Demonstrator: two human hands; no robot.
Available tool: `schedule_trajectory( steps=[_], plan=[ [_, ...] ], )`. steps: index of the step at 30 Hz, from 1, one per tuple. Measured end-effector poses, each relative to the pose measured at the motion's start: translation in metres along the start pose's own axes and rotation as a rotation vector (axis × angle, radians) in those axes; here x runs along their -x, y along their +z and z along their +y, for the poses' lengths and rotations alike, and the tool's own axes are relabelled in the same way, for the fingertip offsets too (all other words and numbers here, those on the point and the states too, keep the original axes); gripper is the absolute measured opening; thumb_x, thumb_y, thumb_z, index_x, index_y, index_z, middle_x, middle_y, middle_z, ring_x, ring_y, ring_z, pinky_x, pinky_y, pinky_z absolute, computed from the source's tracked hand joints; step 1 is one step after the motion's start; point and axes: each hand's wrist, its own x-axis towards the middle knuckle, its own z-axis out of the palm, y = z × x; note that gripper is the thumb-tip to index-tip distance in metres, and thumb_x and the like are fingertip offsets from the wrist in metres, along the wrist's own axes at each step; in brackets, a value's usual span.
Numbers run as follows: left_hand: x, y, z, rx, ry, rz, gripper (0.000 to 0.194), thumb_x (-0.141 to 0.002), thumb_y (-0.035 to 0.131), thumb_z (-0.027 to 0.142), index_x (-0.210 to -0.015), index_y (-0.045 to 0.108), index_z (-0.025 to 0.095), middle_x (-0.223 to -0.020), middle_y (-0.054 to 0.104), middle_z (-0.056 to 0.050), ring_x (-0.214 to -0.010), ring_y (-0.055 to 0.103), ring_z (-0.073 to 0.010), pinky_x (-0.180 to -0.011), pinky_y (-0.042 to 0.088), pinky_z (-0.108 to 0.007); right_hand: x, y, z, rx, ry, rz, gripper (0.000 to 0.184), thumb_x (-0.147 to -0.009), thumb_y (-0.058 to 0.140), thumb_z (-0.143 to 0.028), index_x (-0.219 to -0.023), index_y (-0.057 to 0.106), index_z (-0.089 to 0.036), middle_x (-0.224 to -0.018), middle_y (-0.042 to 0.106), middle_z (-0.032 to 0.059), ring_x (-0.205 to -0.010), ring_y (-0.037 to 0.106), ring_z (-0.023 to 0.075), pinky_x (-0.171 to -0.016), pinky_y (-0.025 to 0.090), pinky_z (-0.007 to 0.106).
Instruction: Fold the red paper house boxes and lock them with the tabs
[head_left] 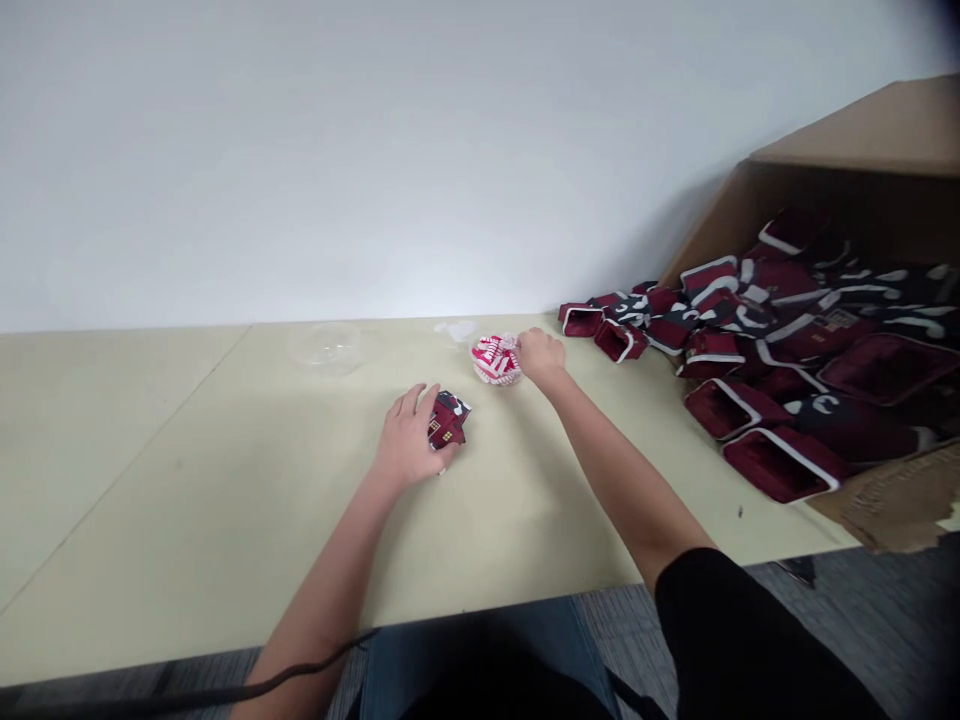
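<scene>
My left hand (pixel 409 440) is curled round a small maroon house-shaped piece (pixel 445 425) with a dark, white-trimmed roof and yellow windows, resting on the table. Farther off and to the right, my right hand (pixel 541 354) is closed at the right edge of a red-and-white printed bundle (pixel 493 361). Its fingertips pinch the edge of the bundle, which looks like crumpled bag or wrapper material; its exact kind does not show. Behind it lies a small clear plastic piece (pixel 456 329).
A clear, see-through plastic piece (pixel 326 348) lies left on the pale table (pixel 225 520). At right, a cardboard box (pixel 847 130) on its side spills several maroon, white-trimmed fabric pieces (pixel 780 465) onto the table. A white wall (pixel 375 160) stands behind. A dark cord (pixel 300 672) crosses my left forearm.
</scene>
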Motion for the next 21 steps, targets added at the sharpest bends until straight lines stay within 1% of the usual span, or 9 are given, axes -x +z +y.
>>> schedule_trajectory(
  steps=[2,3,5,8,11,13,15,17,21],
  plan=[
    [0.004,-0.001,0.000,0.027,-0.044,0.019,0.092,-0.068,0.071,0.040,-0.147,0.034,0.011,-0.144,0.047,-0.022,-0.132,0.046,-0.0392,-0.112,0.036,-0.052,0.010,-0.001,0.002,-0.062,-0.008,0.062,0.023,-0.094,0.052,-0.026,-0.104,0.069,-0.014,-0.114,0.067,0.0179,-0.105,0.063,0.0250,-0.088,0.045,0.036],
    [0.007,-0.001,0.000,0.046,-0.069,0.034,0.095,-0.068,0.071,0.041,-0.149,0.031,0.011,-0.141,0.049,-0.022,-0.130,0.048,-0.0395,-0.111,0.038,-0.052,0.016,0.001,0.003,-0.154,-0.023,0.097,0.022,-0.094,0.052,-0.029,-0.100,0.068,-0.016,-0.109,0.068,0.0150,-0.101,0.063,0.0232,-0.085,0.046,0.034],
    [0.012,-0.001,0.000,0.081,-0.121,0.065,0.102,-0.066,0.073,0.041,-0.151,0.025,0.011,-0.136,0.054,-0.022,-0.125,0.053,-0.0405,-0.107,0.040,-0.053,0.031,0.007,0.004,-0.475,-0.061,0.131,0.021,-0.090,0.057,-0.038,-0.088,0.064,-0.018,-0.091,0.070,0.0086,-0.085,0.064,0.0196,-0.074,0.048,0.030],
    [0.021,0.002,0.004,0.137,-0.233,0.121,0.108,-0.063,0.077,0.041,-0.151,0.021,0.012,-0.130,0.059,-0.021,-0.120,0.057,-0.0412,-0.104,0.043,-0.054,0.057,0.021,0.003,-1.040,-0.089,0.036,0.038,-0.075,0.069,-0.055,-0.072,0.053,-0.021,-0.059,0.058,-0.0019,-0.055,0.052,0.0133,-0.053,0.041,0.026],
    [0.030,0.009,0.010,0.235,-0.385,0.197,0.113,-0.060,0.082,0.041,-0.151,0.020,0.017,-0.132,0.059,-0.020,-0.120,0.059,-0.0397,-0.100,0.047,-0.052,0.083,0.032,-0.002,-1.337,-0.049,-0.053,0.049,-0.060,0.079,-0.059,-0.074,0.050,-0.022,-0.054,0.051,-0.0070,-0.045,0.039,0.0081,-0.044,0.032,0.023],
    [0.033,0.016,0.013,0.318,-0.452,0.253,0.116,-0.058,0.085,0.041,-0.151,0.019,0.021,-0.133,0.058,-0.019,-0.119,0.060,-0.0381,-0.096,0.050,-0.051,0.097,0.036,-0.006,-1.413,-0.027,-0.083,0.054,-0.053,0.084,-0.056,-0.082,0.053,-0.022,-0.058,0.055,-0.0072,-0.045,0.039,0.0074,-0.044,0.031,0.023],
    [0.032,0.024,0.015,0.378,-0.463,0.310,0.119,-0.056,0.088,0.041,-0.150,0.018,0.024,-0.132,0.059,-0.018,-0.117,0.062,-0.0367,-0.095,0.051,-0.050,0.107,0.037,-0.011,-1.439,-0.048,-0.124,0.059,-0.051,0.087,-0.051,-0.094,0.057,-0.022,-0.059,0.056,-0.0077,-0.047,0.040,0.0081,-0.046,0.032,0.024],
    [0.026,0.032,0.016,0.391,-0.449,0.356,0.122,-0.053,0.090,0.043,-0.150,0.018,0.025,-0.130,0.060,-0.017,-0.116,0.062,-0.0363,-0.095,0.051,-0.051,0.113,0.038,-0.015,-1.442,-0.101,-0.178,0.064,-0.053,0.086,-0.049,-0.105,0.060,-0.022,-0.058,0.053,-0.0085,-0.049,0.041,0.0090,-0.049,0.034,0.025],
    [0.007,0.046,0.015,0.357,-0.442,0.402,0.124,-0.052,0.089,0.049,-0.150,0.018,0.020,-0.127,0.060,-0.018,-0.117,0.060,-0.0364,-0.098,0.049,-0.051,0.122,0.044,-0.021,-1.439,-0.196,-0.271,0.070,-0.058,0.084,-0.050,-0.119,0.064,-0.024,-0.060,0.045,-0.0092,-0.052,0.040,0.0091,-0.054,0.035,0.026]
  ],
)
